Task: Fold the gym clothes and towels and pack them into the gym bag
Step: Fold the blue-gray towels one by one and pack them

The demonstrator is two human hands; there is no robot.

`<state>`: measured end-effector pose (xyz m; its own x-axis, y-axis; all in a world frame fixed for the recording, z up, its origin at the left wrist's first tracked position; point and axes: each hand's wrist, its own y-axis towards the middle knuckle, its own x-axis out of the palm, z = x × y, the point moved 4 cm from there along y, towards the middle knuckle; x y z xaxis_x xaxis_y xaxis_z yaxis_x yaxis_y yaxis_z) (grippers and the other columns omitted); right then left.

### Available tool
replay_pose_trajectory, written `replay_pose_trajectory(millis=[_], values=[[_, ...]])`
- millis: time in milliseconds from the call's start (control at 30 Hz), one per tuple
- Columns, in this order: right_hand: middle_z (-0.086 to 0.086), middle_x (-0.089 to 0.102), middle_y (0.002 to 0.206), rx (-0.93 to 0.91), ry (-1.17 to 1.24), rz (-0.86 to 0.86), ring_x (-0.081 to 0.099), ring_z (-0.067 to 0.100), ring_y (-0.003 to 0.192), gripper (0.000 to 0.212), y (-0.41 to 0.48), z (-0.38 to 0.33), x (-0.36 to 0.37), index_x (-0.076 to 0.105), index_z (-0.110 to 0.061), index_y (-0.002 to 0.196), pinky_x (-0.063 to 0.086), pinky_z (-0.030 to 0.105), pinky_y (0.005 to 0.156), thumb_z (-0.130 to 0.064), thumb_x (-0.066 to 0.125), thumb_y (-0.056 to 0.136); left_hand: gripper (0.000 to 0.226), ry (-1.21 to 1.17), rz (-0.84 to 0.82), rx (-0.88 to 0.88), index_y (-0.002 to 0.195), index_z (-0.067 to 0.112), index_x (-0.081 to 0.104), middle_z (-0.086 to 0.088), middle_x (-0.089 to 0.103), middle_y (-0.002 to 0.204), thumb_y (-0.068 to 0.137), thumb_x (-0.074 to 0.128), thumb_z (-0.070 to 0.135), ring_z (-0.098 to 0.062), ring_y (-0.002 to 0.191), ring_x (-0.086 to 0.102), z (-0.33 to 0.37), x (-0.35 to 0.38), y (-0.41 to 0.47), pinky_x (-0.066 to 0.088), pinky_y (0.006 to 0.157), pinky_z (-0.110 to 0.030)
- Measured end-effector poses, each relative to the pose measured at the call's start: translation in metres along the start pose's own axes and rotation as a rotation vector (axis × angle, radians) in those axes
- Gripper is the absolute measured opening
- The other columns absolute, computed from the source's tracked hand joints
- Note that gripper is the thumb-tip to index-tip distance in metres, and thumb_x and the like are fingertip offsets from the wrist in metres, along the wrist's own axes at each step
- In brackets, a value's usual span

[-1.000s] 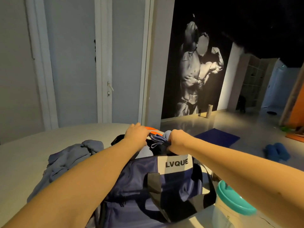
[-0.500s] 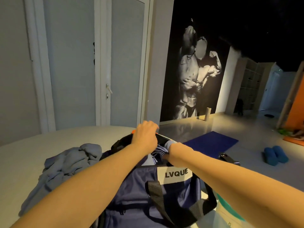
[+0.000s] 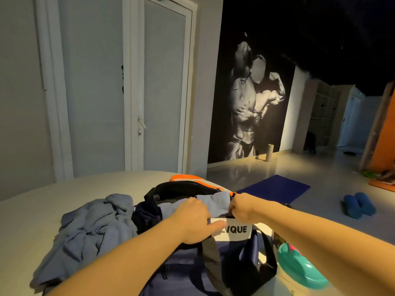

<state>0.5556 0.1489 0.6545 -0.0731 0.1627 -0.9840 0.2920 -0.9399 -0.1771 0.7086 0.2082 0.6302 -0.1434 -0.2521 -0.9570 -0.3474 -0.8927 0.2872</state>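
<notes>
1. Head view, gym bag (image 3: 181, 265): navy, white label, standing near-centre on the surface (image 3: 64, 189), its top open to take the clothes.
2. Blue cloth (image 3: 215, 201): lies in the bag's mouth, only partly sunk in.
3. Left hand (image 3: 192, 221): grip spread, lying on the cloth with the thumb over the label, apparently pressing the cloth down.
4. Right hand (image 3: 242, 208): grip pinching the cloth's right edge at the bag's rim, likely to steer it inside.
5. Grey-blue garment (image 3: 92, 229): crumpled, unfolded, touching the bag's left side; likely next for folding.
6. Teal-lidded bottle (image 3: 299, 268): near right, just beside the bag.
</notes>
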Motion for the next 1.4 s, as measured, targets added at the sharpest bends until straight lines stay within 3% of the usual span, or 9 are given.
replay_pose_trajectory(millis=[133,300,400,500,733,833,967,1200,1400], values=[[-0.001,0.058,0.116,-0.129,0.037,0.209,0.051,0.019,0.108,0.022,0.025,-0.001,0.003,0.066,-0.03,0.117,0.051,0.037,0.094,-0.028,0.054,0.098,0.025,-0.169,0.032,0.049,0.093,0.028,0.062,0.009,0.06,0.093,0.093,0.055,0.052,-0.009,0.088,0.051,0.003,-0.003,-0.004,0.046,0.086,-0.033],[0.002,0.058,0.129,-0.147,0.047,0.046,0.049,0.023,0.117,0.037,0.035,-0.008,0.015,0.061,-0.039,0.13,0.043,0.04,0.101,-0.033,0.041,0.1,0.012,-0.295,-0.021,-0.022,0.097,0.033,0.046,0.012,0.05,0.079,0.1,0.05,0.044,-0.008,0.072,0.048,0.0,0.004,-0.009,0.036,0.061,-0.024],[0.002,0.049,0.137,-0.018,-0.119,-0.015,0.035,0.028,0.127,0.051,0.05,0.005,0.016,0.049,-0.04,0.141,0.029,0.048,0.106,-0.053,0.038,0.092,0.012,-0.329,-0.037,-0.055,0.102,0.033,0.04,0.011,0.048,0.073,0.105,0.041,0.044,-0.009,0.066,0.047,-0.001,0.006,-0.01,0.032,0.058,-0.024],[0.002,0.047,0.132,0.09,-0.077,-0.056,0.038,0.029,0.121,0.068,0.061,0.025,0.021,0.04,-0.036,0.145,0.033,0.047,0.104,-0.064,0.042,0.083,0.012,-0.368,-0.061,-0.096,0.101,0.029,0.04,0.011,0.048,0.074,0.106,0.042,0.04,-0.009,0.066,0.049,-0.002,0.006,-0.002,0.034,0.058,-0.022],[0.005,0.071,0.105,-0.026,0.328,0.324,0.067,0.021,0.092,0.034,0.032,0.006,-0.014,0.069,-0.017,0.116,0.057,0.042,0.09,-0.04,0.048,0.103,0.016,-0.308,0.131,-0.253,0.106,0.031,0.06,0.009,0.061,0.099,0.092,0.066,0.035,-0.014,0.094,0.056,-0.008,-0.004,-0.004,0.051,0.081,-0.034],[0.007,0.071,0.095,-0.123,0.351,0.307,0.067,0.021,0.083,0.031,0.004,-0.013,-0.025,0.072,-0.013,0.106,0.058,0.035,0.079,-0.035,0.05,0.103,0.031,-0.234,0.203,-0.274,0.127,0.025,0.06,0.005,0.06,0.119,0.096,0.061,0.025,-0.018,0.112,0.053,-0.002,-0.025,-0.029,0.047,0.098,-0.039],[0.01,0.069,0.087,-0.286,0.344,0.318,0.066,0.027,0.079,0.024,-0.045,-0.065,-0.033,0.072,-0.012,0.091,0.051,0.032,0.061,-0.021,0.051,0.1,0.02,-0.139,0.174,-0.362,0.113,0.02,0.067,0.0,0.063,0.113,0.095,0.057,0.02,-0.025,0.106,0.057,-0.008,-0.055,-0.099,0.049,0.092,-0.043],[0.015,0.071,0.098,-0.568,0.331,0.307,0.064,0.037,0.09,0.023,-0.103,-0.179,-0.007,0.072,-0.006,0.101,0.057,0.04,0.073,-0.004,0.052,0.09,0.021,-0.126,0.066,-0.735,0.075,0.019,0.051,-0.007,0.049,0.07,0.096,0.053,0.018,-0.038,0.083,0.059,-0.06,-0.052,-0.242,0.038,0.061,-0.035],[0.02,0.066,0.118,-0.622,0.247,0.329,0.062,0.042,0.106,0.028,-0.097,-0.262,0.027,0.067,-0.006,0.12,0.055,0.055,0.086,-0.012,0.058,0.094,0.02,-0.114,0.162,-0.928,0.108,0.01,0.062,-0.012,0.062,0.111,0.095,0.059,0.025,-0.033,0.101,0.061,-0.119,-0.046,-0.317,0.05,0.079,-0.038]])
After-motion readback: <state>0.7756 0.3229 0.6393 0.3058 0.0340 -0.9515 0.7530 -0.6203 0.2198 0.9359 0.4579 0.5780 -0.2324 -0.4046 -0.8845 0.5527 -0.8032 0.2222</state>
